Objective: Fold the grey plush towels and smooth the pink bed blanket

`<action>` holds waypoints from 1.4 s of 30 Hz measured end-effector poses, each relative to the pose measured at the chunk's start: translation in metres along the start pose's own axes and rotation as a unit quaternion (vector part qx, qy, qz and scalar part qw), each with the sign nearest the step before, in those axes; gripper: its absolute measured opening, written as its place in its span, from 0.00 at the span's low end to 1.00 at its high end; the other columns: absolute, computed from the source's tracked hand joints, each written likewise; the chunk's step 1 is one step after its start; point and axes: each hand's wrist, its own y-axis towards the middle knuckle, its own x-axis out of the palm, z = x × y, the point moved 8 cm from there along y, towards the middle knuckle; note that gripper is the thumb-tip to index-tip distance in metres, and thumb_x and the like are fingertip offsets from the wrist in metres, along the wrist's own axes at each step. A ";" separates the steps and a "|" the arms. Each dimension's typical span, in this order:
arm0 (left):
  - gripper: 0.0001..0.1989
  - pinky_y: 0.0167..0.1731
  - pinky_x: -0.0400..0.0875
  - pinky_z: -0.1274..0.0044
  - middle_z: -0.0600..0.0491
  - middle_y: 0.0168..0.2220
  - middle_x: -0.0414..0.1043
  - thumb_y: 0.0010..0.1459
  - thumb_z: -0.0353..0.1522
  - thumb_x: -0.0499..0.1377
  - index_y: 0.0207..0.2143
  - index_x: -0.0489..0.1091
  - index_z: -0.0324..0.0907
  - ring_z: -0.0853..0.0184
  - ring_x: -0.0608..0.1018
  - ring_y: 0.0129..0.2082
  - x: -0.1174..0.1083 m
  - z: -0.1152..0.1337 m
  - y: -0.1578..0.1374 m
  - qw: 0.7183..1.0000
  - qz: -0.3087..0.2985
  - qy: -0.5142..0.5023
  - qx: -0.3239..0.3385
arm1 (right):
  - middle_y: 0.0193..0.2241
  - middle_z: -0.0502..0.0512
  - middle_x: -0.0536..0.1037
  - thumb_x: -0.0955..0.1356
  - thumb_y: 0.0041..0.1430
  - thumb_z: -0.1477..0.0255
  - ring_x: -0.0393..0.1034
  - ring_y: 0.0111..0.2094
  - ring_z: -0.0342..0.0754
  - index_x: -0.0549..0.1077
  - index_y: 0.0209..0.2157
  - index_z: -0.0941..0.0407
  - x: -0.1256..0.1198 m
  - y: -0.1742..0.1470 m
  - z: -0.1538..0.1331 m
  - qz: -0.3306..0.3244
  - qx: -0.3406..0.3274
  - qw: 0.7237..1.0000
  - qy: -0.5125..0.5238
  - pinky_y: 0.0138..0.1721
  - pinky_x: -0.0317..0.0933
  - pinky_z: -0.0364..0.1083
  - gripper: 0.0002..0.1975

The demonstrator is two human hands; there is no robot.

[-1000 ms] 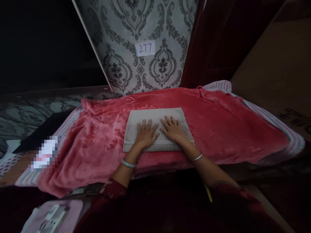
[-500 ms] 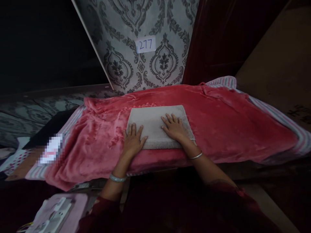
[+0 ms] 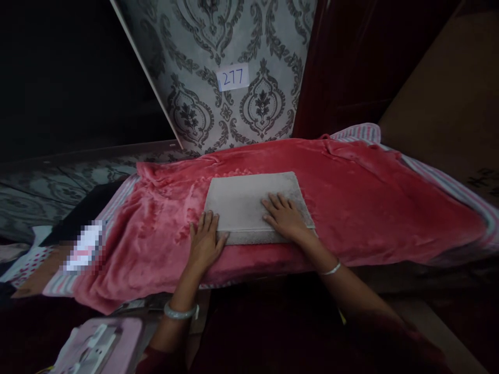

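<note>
A folded grey cloth (image 3: 245,200), squared into a rectangle, lies on a plush red blanket (image 3: 370,208). Its near edge shows a strip of the lower layer. My left hand (image 3: 205,241) rests at the cloth's near left corner, partly on the blanket, fingers stretched out and pointing away from me. Flat on the right part of the cloth is my right hand (image 3: 286,215), its fingers spread. Neither hand grips anything.
Striped fabric (image 3: 448,179) shows from under the blanket's edges. Patterned wallpaper (image 3: 234,114) with a paper label (image 3: 233,77) reading 277 rises behind. A dark screen (image 3: 74,78) stands at left. A power strip (image 3: 97,350) lies on a pink surface at lower left.
My left hand has slid outward and toward me to the cloth's near left corner. The right hand has shifted slightly right and nearer. The cloth looks unchanged.
</note>
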 end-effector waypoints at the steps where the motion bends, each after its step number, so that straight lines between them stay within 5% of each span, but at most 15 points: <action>1: 0.33 0.70 0.49 0.50 0.42 0.74 0.51 0.68 0.45 0.51 0.71 0.58 0.41 0.49 0.51 0.74 0.002 0.000 -0.002 1.000 0.009 -0.008 0.023 | 0.74 0.56 0.51 0.57 0.74 0.55 0.42 0.73 0.62 0.56 0.73 0.48 0.002 -0.010 0.001 0.012 -0.014 1.000 0.000 0.69 0.43 0.64 0.31; 10: 0.33 0.69 0.57 0.54 0.41 0.73 0.52 0.68 0.40 0.55 0.71 0.56 0.40 0.51 0.50 0.75 0.013 -0.017 -0.017 0.979 0.082 -0.093 0.161 | 0.73 0.56 0.55 0.65 0.68 0.60 0.45 0.72 0.61 0.56 0.72 0.48 0.017 -0.083 0.023 0.130 -0.055 0.990 0.018 0.67 0.47 0.67 0.34; 18: 0.33 0.69 0.61 0.57 0.45 0.72 0.55 0.62 0.23 0.50 0.69 0.60 0.42 0.54 0.56 0.73 0.010 -0.022 -0.018 0.977 0.097 -0.074 0.174 | 0.71 0.58 0.58 0.61 0.58 0.80 0.50 0.71 0.54 0.57 0.72 0.51 0.015 -0.092 0.039 0.211 -0.117 0.964 0.110 0.67 0.54 0.61 0.39; 24: 0.34 0.67 0.65 0.58 0.39 0.71 0.56 0.55 0.21 0.53 0.65 0.65 0.39 0.51 0.63 0.70 0.007 -0.038 -0.010 0.980 0.141 -0.082 0.111 | 0.67 0.59 0.65 0.62 0.48 0.83 0.59 0.67 0.57 0.62 0.70 0.50 0.020 -0.094 0.076 0.257 -0.074 0.948 0.172 0.67 0.55 0.64 0.45; 30: 0.26 0.61 0.72 0.61 0.43 0.64 0.70 0.56 0.26 0.54 0.57 0.73 0.43 0.55 0.74 0.63 -0.002 -0.054 -0.005 0.965 0.170 -0.169 0.109 | 0.59 0.59 0.75 0.62 0.49 0.81 0.66 0.62 0.57 0.75 0.59 0.51 0.016 -0.092 0.089 0.294 -0.082 0.930 0.207 0.61 0.62 0.64 0.35; 36: 0.14 0.60 0.71 0.58 0.48 0.50 0.82 0.58 0.35 0.56 0.43 0.78 0.46 0.54 0.75 0.61 -0.059 -0.057 0.015 0.917 0.237 -0.298 0.120 | 0.45 0.58 0.82 0.65 0.59 0.71 0.74 0.52 0.56 0.79 0.44 0.51 -0.049 -0.074 0.093 0.364 -0.095 0.857 0.352 0.56 0.67 0.59 0.14; 42: 0.12 0.36 0.75 0.75 0.55 0.32 0.78 0.54 0.41 0.64 0.35 0.76 0.43 0.66 0.78 0.32 -0.175 -0.054 0.035 0.833 0.361 -0.418 0.026 | 0.35 0.55 0.81 0.71 0.61 0.58 0.76 0.37 0.52 0.78 0.38 0.54 -0.159 -0.061 0.102 0.435 -0.038 0.798 0.416 0.42 0.71 0.52 0.14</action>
